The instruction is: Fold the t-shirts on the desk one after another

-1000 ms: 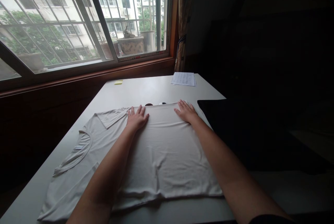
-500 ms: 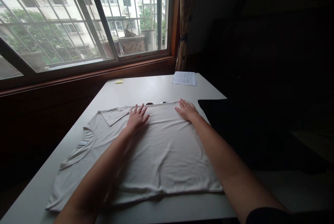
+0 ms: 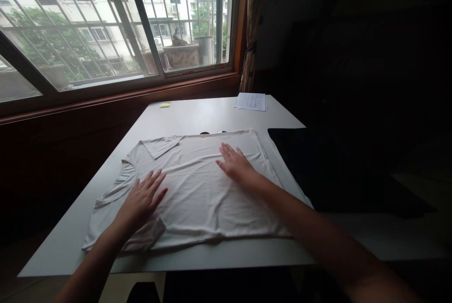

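Observation:
A white short-sleeved T-shirt [image 3: 197,190] lies spread on the white table [image 3: 197,117], its neckline toward the left and its hem toward the right. Wrinkles run across its body. My left hand [image 3: 143,197] is over the upper chest near the collar, fingers spread and holding nothing. Over the middle of the shirt body, toward the far side, my right hand [image 3: 235,164] has its fingers stretched out. Whether either palm presses the cloth I cannot tell. My left forearm hides part of the near sleeve and shoulder.
Papers [image 3: 250,102] lie at the table's far edge, and a yellow sticky note [image 3: 165,104] at the far left. Dark cloth [image 3: 303,166] covers the right end. Two small round objects peek out behind the shirt. A barred window [image 3: 116,25] and a curtain [image 3: 249,53] stand beyond.
Both hands have left the shirt's far edge. My left hand has moved left and nearer, toward the collar; my right has moved left and nearer. The view has shifted slightly.

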A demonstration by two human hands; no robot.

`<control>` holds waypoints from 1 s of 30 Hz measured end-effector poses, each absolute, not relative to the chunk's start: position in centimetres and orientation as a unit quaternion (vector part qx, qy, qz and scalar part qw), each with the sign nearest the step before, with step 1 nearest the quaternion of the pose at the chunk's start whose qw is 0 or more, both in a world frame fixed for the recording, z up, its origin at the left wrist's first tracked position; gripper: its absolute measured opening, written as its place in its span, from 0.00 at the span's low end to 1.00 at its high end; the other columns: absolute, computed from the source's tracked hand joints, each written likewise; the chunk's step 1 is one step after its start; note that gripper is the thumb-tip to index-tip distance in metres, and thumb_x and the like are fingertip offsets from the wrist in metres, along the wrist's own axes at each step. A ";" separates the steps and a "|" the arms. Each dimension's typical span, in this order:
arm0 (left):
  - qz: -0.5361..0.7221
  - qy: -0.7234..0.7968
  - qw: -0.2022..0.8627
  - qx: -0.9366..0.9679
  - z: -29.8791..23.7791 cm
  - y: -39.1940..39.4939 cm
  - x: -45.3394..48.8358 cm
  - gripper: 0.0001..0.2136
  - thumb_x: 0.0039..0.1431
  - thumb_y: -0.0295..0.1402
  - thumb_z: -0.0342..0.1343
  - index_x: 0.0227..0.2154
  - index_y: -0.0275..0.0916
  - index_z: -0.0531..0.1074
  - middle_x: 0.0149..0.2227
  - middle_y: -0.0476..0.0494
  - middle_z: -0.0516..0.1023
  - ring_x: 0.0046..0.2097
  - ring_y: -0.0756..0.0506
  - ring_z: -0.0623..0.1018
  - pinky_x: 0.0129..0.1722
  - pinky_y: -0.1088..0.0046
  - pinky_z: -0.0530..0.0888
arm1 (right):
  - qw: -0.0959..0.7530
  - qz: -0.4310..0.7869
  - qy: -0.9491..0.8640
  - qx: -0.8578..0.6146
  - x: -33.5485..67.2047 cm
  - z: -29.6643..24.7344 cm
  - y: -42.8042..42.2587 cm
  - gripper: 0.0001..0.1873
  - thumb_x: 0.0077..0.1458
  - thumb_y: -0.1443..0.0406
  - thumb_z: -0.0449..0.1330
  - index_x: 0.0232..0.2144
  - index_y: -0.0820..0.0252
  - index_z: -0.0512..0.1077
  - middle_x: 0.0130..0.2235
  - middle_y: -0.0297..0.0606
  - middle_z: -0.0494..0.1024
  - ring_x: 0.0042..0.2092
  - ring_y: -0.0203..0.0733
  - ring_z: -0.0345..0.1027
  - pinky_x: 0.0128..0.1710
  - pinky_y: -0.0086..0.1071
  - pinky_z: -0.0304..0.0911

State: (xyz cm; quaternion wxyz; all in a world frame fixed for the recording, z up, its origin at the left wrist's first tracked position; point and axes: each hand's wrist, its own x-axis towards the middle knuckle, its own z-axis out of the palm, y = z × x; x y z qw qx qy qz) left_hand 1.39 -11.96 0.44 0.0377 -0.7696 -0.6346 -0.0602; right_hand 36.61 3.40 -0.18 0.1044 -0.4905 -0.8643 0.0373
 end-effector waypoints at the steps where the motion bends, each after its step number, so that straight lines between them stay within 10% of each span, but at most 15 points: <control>1: -0.060 -0.647 0.040 -0.759 -0.1 -12.7 0.5 0.27 0.73 0.45 0.37 0.71 0.46 0.55 0.71 0.42 0.58 0.73 0.37 0.56 0.67 0.44 0.58 | 0.102 0.041 -0.883 -0.455 36.4 -0.5 1.4 0.37 0.70 0.49 0.40 0.72 0.65 0.52 0.74 0.45 0.44 0.74 0.46 0.37 0.72 0.49 0.32; 22: -0.074 -0.661 0.068 -0.743 -0.7 -15.5 -1.0 0.28 0.72 0.45 0.39 0.69 0.42 0.59 0.71 0.39 0.58 0.72 0.33 0.56 0.66 0.42 0.60 | 0.060 0.029 -0.865 -0.497 45.5 -0.1 -3.6 0.35 0.70 0.53 0.43 0.72 0.64 0.53 0.73 0.45 0.50 0.74 0.48 0.40 0.73 0.47 0.37; 30: -0.134 -0.457 -0.039 -0.879 3.6 -19.4 6.2 0.11 0.71 0.37 0.49 0.37 0.48 0.78 0.43 0.44 0.80 0.48 0.44 0.77 0.51 0.65 0.76 | 0.093 0.081 -0.947 -0.296 38.6 1.2 -10.1 0.36 0.70 0.50 0.46 0.72 0.63 0.52 0.73 0.44 0.48 0.74 0.48 0.41 0.72 0.50 0.42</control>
